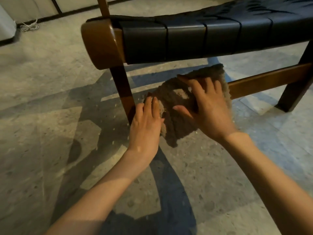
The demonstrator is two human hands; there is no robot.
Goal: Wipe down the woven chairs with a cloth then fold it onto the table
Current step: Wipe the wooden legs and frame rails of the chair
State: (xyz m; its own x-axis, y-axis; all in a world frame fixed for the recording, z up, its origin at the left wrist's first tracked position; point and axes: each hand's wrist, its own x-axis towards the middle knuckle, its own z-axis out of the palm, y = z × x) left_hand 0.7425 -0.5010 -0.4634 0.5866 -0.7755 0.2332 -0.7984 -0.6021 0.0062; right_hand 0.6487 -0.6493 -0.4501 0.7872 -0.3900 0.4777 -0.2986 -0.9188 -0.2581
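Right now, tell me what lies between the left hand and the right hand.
In the head view, a brown fuzzy cloth spans the gap between the left hand and the right hand; both hands rest on it.

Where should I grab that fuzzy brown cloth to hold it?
Probably the cloth by its loose bottom corner, coming from below on the near side. That corner hangs free. Higher up, the left hand and right hand lie flat on it, pressing it against the chair's lower rail.
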